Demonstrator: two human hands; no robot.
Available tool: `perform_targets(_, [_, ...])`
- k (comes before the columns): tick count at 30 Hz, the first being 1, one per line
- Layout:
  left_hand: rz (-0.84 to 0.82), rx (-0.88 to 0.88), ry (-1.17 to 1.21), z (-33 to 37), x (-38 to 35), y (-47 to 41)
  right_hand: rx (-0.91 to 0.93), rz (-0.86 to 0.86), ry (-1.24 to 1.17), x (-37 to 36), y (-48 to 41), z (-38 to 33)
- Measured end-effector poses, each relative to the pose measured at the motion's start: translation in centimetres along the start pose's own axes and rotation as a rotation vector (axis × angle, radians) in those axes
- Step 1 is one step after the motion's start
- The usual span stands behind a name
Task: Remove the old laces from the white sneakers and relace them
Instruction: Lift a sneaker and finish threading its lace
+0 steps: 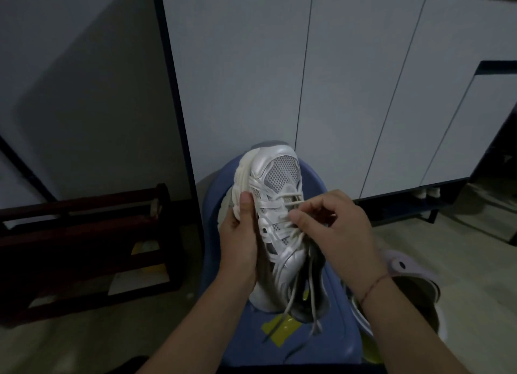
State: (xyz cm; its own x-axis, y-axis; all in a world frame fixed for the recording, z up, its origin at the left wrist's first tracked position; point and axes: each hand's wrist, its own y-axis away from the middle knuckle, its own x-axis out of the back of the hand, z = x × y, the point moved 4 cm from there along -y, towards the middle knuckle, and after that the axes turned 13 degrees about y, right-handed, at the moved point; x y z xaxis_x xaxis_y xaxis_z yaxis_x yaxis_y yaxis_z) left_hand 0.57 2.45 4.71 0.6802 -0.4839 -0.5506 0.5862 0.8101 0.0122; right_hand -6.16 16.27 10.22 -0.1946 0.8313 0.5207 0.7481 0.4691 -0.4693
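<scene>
The fingertips (300,218) of the right hand (337,229) are curled in and pinch a crossing of the lace (292,198) about midway down the lacing, thumb and forefinger closed on the strand; the light is dim and the fingers overlap the cord, so I cannot tell for certain which crossing they have. The lace lies straight under and just ahead of those fingers, running side to side across the tongue, so any pull to free it would go up and toward the person, and the right hand is plainly the nearer one for that work. The left hand (241,235) grips the sneaker (279,175) from its left flank, thumb pressed along the upper edge and palm wrapped round the sole side, steadying it. The sneaker is held in the air between the two hands, its long axis running away from the person: toe pointing forward toward the cupboard (363,94), heel nearest the body, laced face turned up to the camera. The loose lace ends hang down past the heel. I judge the old lace is mostly in place, loosened only near the collar, so removal looks early. Below the shoe sits a blue stool (321,345) with a patch of yellow tape (282,327) on its seat. A pale clog (405,264) lies to the right on the floor, and a dark wooden rack (84,233) stands off to the left.
</scene>
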Motion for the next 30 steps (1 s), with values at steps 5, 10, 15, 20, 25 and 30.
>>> perform_targets(5, [0.039, 0.022, -0.047, -0.3, 0.1, 0.3, -0.08, 0.029, 0.08, -0.3, 0.1, 0.2])
perform_targets(10, [0.063, 0.079, 0.037, -0.4, 0.0, 0.6, -0.113, -0.116, -0.018, -0.2, -0.3, 0.8])
perform_targets(15, [0.071, 0.076, 0.071, -0.5, -0.1, 0.5, -0.034, -0.191, 0.09, 0.4, -0.9, 1.5])
perform_targets(20, [0.078, 0.167, 0.126, -0.6, -0.2, 0.0, -0.282, -0.361, -0.657, -1.0, -0.3, 1.8])
perform_targets(25, [0.061, 0.218, 0.181, -0.7, -0.3, -0.3, -0.387, -0.423, -1.061, -1.8, -0.1, 1.9])
perform_targets(30, [0.058, 0.2, 0.178, -0.4, -0.1, -0.3, -0.417, -0.308, -0.986, -1.7, -0.3, 1.7])
